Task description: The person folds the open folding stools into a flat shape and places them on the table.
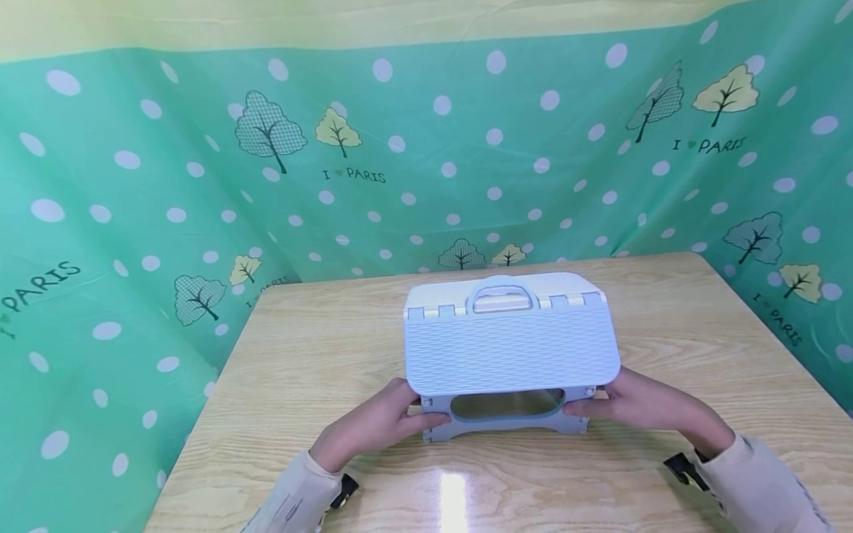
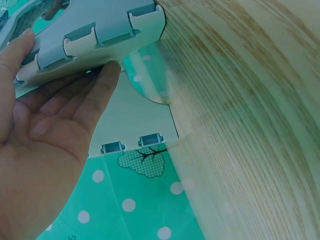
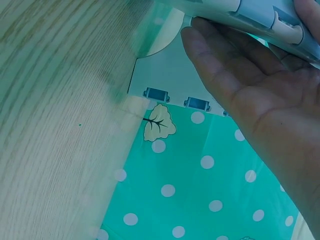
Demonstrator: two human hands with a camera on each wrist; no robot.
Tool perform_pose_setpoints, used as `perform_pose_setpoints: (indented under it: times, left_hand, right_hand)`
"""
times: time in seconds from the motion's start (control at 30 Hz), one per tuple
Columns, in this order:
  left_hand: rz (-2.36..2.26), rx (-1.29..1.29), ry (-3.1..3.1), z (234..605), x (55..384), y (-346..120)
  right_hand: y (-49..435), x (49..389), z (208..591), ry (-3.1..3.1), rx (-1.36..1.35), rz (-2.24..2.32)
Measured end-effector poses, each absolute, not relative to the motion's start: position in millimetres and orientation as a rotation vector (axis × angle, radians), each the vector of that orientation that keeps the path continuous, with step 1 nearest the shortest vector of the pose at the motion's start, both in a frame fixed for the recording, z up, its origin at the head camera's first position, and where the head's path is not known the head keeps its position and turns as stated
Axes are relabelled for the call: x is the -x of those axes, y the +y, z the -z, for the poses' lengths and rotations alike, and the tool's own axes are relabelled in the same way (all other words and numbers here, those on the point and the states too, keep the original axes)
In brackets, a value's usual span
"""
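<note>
A pale blue and white plastic folding stool [image 1: 512, 352] stands on the table, its textured top tilted toward me and a carry handle [image 1: 503, 295] at the top's middle. My left hand [image 1: 392, 416] grips the left side of the stool's front leg panel, thumb over the front face. On the opposite side, my right hand [image 1: 625, 400] holds the same panel with its thumb in front. Both wrist views show the fingers lying behind the hinged panel, while a second leg panel [image 2: 132, 117] with small hinge slots shows beyond them.
The wood-grain table [image 1: 320, 333] extends around the stool on all sides. Behind it and along both sides hangs a green polka-dot curtain [image 1: 400, 170] with tree prints. A bright light reflection lies on the tabletop near the front.
</note>
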State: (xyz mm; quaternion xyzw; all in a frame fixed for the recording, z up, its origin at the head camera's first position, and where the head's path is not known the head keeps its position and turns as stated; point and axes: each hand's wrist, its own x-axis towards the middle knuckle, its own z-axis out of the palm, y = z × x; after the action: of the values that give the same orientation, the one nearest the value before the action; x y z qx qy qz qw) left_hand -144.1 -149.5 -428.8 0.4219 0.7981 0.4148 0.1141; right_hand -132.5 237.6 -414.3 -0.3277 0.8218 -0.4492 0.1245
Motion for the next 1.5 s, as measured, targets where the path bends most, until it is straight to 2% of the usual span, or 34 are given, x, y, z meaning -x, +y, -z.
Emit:
perform_pose_setpoints:
  times: [0.93,1.5]
  left_hand:
    - [-1.207,-1.233,2.348,430.4,144.9,-149.7]
    - [-1.191,-1.174,2.347,429.6,143.5,-148.9]
  right_hand:
    - [237.8,134.4,411.2,2.356,0.993,1.314]
    - [236.6,131.0,411.4,2.418,0.88,1.255]
